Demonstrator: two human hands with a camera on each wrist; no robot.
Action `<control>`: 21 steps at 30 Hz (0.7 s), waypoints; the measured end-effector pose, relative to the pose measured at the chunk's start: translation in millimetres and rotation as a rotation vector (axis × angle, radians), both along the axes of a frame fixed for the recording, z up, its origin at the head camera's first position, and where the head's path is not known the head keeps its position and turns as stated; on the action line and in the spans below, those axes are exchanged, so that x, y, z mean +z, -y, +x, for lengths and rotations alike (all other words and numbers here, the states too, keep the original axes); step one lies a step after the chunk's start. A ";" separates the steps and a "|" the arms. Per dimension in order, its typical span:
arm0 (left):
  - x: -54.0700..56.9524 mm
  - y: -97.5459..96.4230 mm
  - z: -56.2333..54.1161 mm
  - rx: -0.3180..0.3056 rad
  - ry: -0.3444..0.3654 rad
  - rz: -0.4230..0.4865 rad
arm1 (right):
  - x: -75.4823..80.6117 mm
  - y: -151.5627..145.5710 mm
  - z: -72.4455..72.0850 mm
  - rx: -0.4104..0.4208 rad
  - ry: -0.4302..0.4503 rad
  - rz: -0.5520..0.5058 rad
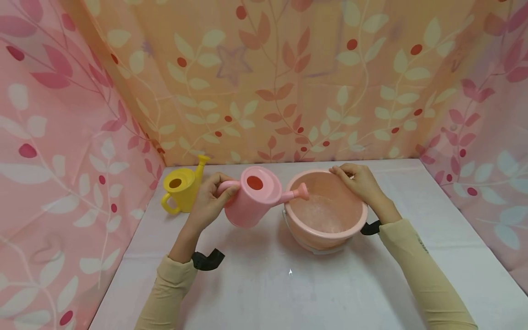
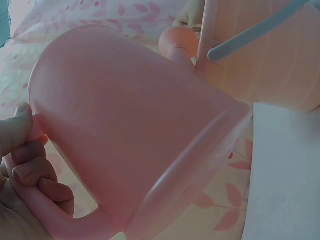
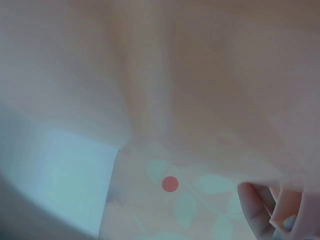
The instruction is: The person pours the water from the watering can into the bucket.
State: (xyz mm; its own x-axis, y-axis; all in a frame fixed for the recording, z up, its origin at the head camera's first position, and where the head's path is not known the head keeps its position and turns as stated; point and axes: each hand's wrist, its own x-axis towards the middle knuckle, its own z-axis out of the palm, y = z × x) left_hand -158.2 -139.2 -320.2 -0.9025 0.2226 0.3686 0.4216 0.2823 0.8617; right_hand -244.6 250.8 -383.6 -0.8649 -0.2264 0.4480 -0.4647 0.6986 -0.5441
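Observation:
My left hand [image 1: 208,201] grips the handle of a pink watering can [image 1: 253,201], which is tilted to the right. Its spout [image 1: 294,192] reaches over the left rim of a peach-coloured bucket [image 1: 319,232], with the rose above the inside. In the left wrist view, curled fingers [image 2: 32,167] wrap the can's handle and the thumb presses near its upper end. On the bucket's far right rim, my right hand [image 1: 360,183] holds on, thumb outside and fingers over the edge. The bucket's wall [image 3: 210,75] fills much of the right wrist view, blurred.
A yellow watering can [image 1: 184,190] stands at the back left of the white table [image 1: 264,293], close behind my left hand. A pale bail handle [image 2: 260,31] hangs along the bucket's outside. Leaf-patterned cloth [image 1: 264,82] walls in the back and both sides.

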 end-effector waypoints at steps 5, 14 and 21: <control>0.3 -0.6 -1.1 -0.003 0.000 -0.005 | -1.9 1.4 0.3 -0.007 -0.061 0.012; 1.3 -0.6 -3.4 0.002 0.004 -0.018 | -2.6 0.4 -1.0 0.014 -0.072 0.000; 3.1 -1.6 -2.4 0.005 0.015 -0.019 | -4.5 0.2 -1.6 0.006 -0.069 -0.006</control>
